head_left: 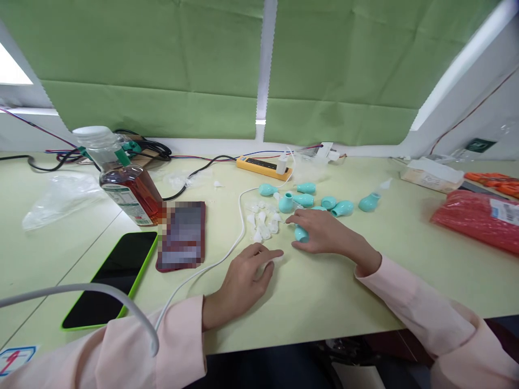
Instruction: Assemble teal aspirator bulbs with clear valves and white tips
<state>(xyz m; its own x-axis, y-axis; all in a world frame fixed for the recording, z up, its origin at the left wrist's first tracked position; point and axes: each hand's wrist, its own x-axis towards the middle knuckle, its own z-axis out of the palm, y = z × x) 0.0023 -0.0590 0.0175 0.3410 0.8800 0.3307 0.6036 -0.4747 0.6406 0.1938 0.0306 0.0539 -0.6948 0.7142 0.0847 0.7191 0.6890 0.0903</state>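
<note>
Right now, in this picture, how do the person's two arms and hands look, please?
The left hand and right hand are bare, without gloves. Both arms wear pale pink long sleeves, without visible markings. A grey cord passes before the left sleeve.

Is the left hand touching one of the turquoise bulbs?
No, bare table shows between the left hand and the nearest turquoise bulb, which is at the right hand.
</note>
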